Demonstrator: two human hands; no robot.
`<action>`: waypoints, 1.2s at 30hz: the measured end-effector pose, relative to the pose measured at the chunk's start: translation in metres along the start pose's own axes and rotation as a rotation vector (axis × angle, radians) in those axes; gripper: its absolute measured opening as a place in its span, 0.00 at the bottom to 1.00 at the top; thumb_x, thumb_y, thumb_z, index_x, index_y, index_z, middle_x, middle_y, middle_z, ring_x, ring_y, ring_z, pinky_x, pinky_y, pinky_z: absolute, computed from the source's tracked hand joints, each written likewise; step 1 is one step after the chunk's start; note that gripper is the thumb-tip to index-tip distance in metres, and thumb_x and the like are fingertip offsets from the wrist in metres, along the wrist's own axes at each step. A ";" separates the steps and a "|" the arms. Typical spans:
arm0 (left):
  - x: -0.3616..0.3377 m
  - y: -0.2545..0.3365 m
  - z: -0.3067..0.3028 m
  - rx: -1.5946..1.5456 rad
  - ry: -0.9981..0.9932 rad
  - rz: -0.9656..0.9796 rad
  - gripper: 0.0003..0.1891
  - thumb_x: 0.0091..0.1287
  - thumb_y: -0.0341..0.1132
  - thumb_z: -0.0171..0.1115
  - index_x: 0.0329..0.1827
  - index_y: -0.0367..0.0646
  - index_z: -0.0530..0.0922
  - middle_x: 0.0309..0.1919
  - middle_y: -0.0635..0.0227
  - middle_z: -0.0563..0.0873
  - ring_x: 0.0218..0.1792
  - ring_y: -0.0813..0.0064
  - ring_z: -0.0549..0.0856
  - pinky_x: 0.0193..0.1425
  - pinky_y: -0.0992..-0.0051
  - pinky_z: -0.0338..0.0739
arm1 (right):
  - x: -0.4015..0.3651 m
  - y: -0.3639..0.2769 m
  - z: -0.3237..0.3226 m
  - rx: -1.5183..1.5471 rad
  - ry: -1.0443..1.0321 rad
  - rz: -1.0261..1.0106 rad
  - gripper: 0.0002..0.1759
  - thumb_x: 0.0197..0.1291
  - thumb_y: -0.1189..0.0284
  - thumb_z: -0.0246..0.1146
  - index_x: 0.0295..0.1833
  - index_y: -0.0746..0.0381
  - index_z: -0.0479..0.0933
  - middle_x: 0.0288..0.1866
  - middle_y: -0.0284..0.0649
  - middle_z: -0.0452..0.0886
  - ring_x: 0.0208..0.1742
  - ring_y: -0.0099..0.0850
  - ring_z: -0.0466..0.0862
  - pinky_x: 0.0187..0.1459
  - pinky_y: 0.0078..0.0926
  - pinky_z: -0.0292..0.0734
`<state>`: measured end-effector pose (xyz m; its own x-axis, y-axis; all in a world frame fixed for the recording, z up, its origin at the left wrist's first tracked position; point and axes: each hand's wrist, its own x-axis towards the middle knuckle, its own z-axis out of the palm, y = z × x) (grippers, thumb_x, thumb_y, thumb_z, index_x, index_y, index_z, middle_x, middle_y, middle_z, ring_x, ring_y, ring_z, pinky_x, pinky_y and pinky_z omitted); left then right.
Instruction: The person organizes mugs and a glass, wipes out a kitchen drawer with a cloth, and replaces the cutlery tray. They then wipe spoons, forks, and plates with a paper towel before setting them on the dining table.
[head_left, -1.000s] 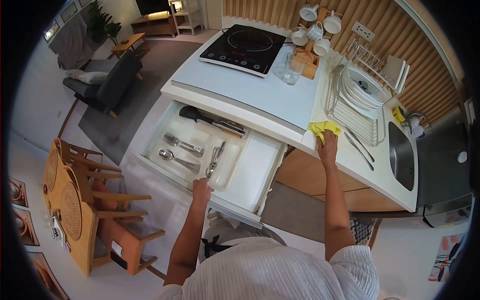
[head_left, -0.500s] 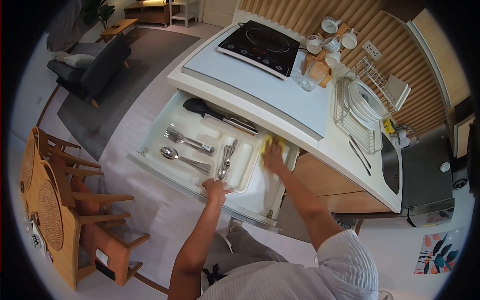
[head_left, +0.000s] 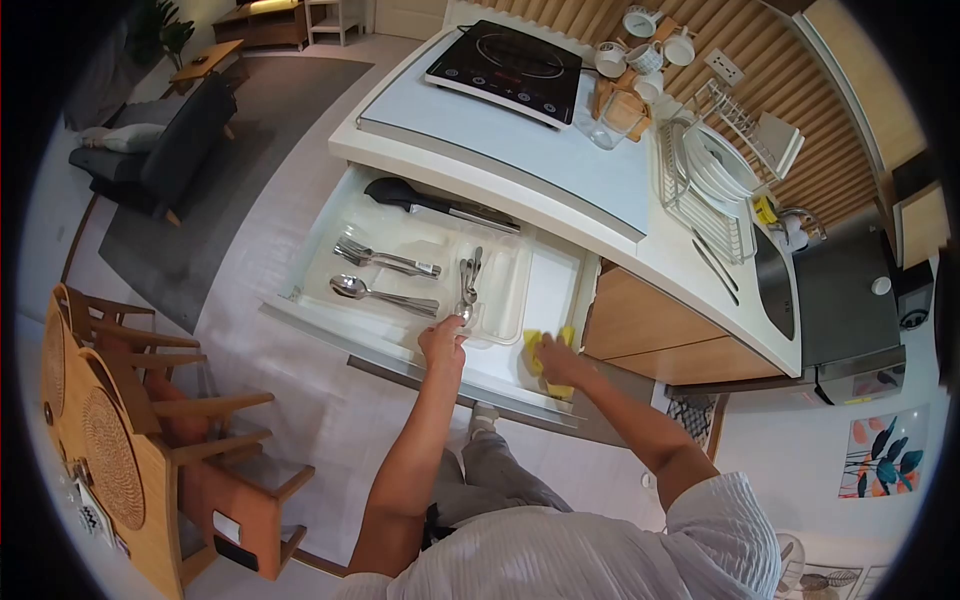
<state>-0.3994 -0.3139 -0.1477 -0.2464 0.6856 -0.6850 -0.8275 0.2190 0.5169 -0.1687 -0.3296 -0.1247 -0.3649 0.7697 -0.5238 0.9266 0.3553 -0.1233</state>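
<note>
A pulled-out drawer [head_left: 345,338] holds a white cutlery tray [head_left: 503,318]. Forks [head_left: 385,257], larger spoons [head_left: 382,295] and several small spoons [head_left: 468,280] lie in its compartments. A black ladle [head_left: 395,192] rests in the back one. My left hand [head_left: 442,343] is at the tray's front rim, thumb and fingers closed on it beside the small spoons; the fingertips are partly hidden. To the right of the tray, my right hand [head_left: 562,362] presses a yellow cloth [head_left: 535,350] onto the drawer's bare floor near the front right corner.
An induction cooktop [head_left: 507,70] sits on the counter above, with a glass pitcher [head_left: 618,120] and mugs [head_left: 648,60] nearby. Plates [head_left: 715,165] stand in a dish rack beside the sink [head_left: 775,285]. Chairs [head_left: 225,500] and a table [head_left: 85,430] are at left.
My right hand has drawn the yellow cloth from the back of the drawer floor toward its front. My left hand has moved from the drawer front to the tray's rim. The view has shifted.
</note>
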 end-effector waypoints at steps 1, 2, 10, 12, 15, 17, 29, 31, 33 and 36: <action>0.001 0.000 0.000 0.006 -0.006 0.006 0.07 0.46 0.18 0.63 0.26 0.33 0.74 0.30 0.60 0.77 0.32 0.64 0.80 0.40 0.59 0.80 | -0.006 -0.007 -0.003 0.039 -0.146 -0.071 0.21 0.44 0.76 0.61 0.49 0.66 0.71 0.53 0.55 0.70 0.57 0.52 0.69 0.51 0.43 0.70; 0.002 0.003 -0.002 -0.014 -0.041 -0.038 0.08 0.42 0.17 0.62 0.26 0.34 0.74 0.30 0.59 0.77 0.33 0.63 0.80 0.38 0.60 0.80 | -0.008 -0.009 -0.005 0.043 -0.135 -0.076 0.21 0.44 0.76 0.61 0.49 0.66 0.71 0.53 0.55 0.70 0.57 0.52 0.69 0.51 0.43 0.70; 0.016 0.019 0.001 -0.155 -0.281 -0.289 0.21 0.34 0.10 0.54 0.35 0.33 0.66 0.35 0.53 0.70 0.36 0.57 0.78 0.44 0.48 0.81 | -0.033 0.002 -0.035 0.814 -0.333 -0.291 0.26 0.44 0.76 0.63 0.54 0.58 0.71 0.50 0.34 0.73 0.53 0.26 0.70 0.56 0.25 0.64; -0.001 0.029 0.013 -0.143 -0.206 -0.218 0.29 0.34 0.09 0.53 0.43 0.34 0.60 0.39 0.51 0.68 0.38 0.55 0.78 0.43 0.46 0.81 | -0.044 0.007 -0.045 1.036 -0.326 -0.327 0.26 0.47 0.80 0.63 0.56 0.59 0.70 0.49 0.32 0.74 0.50 0.22 0.72 0.52 0.18 0.67; -0.017 0.041 0.020 -0.130 -0.176 -0.166 0.43 0.34 0.08 0.51 0.54 0.40 0.42 0.49 0.45 0.61 0.41 0.48 0.77 0.40 0.41 0.80 | -0.078 0.011 -0.071 1.355 -0.442 -0.269 0.25 0.50 0.83 0.63 0.56 0.62 0.70 0.45 0.31 0.75 0.44 0.19 0.74 0.44 0.13 0.70; -0.041 0.049 0.030 -0.076 0.018 -0.129 0.29 0.34 0.08 0.52 0.45 0.22 0.58 0.45 0.44 0.67 0.42 0.42 0.78 0.43 0.42 0.80 | -0.092 0.019 -0.074 1.420 -0.409 -0.256 0.24 0.52 0.85 0.62 0.56 0.63 0.70 0.42 0.29 0.77 0.39 0.17 0.76 0.38 0.11 0.71; -0.062 0.051 -0.017 -0.091 -0.222 -0.233 0.29 0.37 0.13 0.51 0.46 0.34 0.56 0.45 0.48 0.68 0.42 0.49 0.78 0.42 0.48 0.80 | -0.062 0.071 -0.069 1.379 0.304 -0.034 0.28 0.51 0.83 0.64 0.59 0.59 0.64 0.45 0.35 0.76 0.44 0.25 0.76 0.45 0.21 0.74; -0.088 0.060 -0.016 -0.063 -0.169 -0.181 0.17 0.40 0.15 0.51 0.37 0.29 0.69 0.41 0.48 0.74 0.40 0.49 0.79 0.44 0.48 0.78 | -0.032 0.073 -0.064 1.335 0.377 0.004 0.31 0.48 0.81 0.66 0.59 0.60 0.62 0.45 0.39 0.75 0.45 0.30 0.76 0.46 0.24 0.74; -0.108 0.073 -0.027 -0.119 -0.256 -0.198 0.14 0.42 0.15 0.52 0.35 0.32 0.70 0.39 0.51 0.75 0.39 0.53 0.80 0.44 0.47 0.78 | -0.006 0.070 -0.057 0.876 0.715 -0.013 0.32 0.46 0.80 0.67 0.57 0.61 0.62 0.43 0.39 0.73 0.41 0.29 0.75 0.42 0.26 0.73; -0.130 0.071 -0.083 -0.247 -0.506 0.028 0.17 0.45 0.16 0.53 0.41 0.36 0.69 0.36 0.54 0.76 0.40 0.56 0.80 0.47 0.44 0.76 | 0.025 0.047 -0.032 0.649 0.710 -0.104 0.37 0.48 0.76 0.66 0.64 0.61 0.57 0.53 0.50 0.70 0.53 0.43 0.72 0.54 0.38 0.68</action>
<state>-0.4675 -0.4450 -0.0642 -0.0477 0.9498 -0.3093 -0.9327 0.0684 0.3541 -0.1374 -0.2766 -0.1166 -0.2212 0.9677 0.1210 0.6787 0.2419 -0.6935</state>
